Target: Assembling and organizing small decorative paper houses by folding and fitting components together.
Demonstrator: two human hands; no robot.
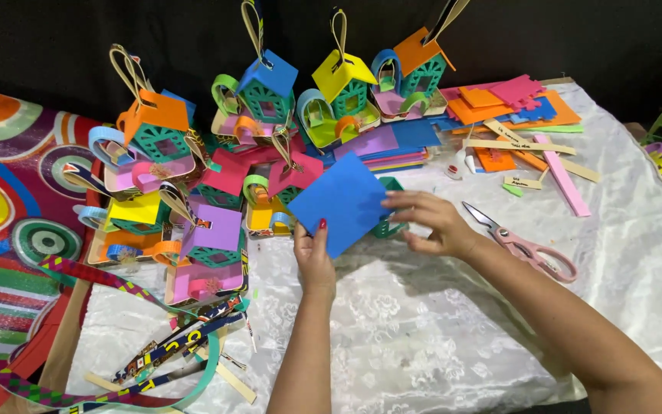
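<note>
My left hand pinches the lower edge of a blue foam square held tilted over the table. My right hand grips the square's right edge and covers a small green lattice piece behind it. Pink-handled scissors lie just right of my right wrist, blades pointing toward the hand.
Several small foam houses with loop handles crowd the back and left. Stacked foam sheets and strips lie at the back right. Patterned ribbons trail at the lower left. A white lace cloth covers the table.
</note>
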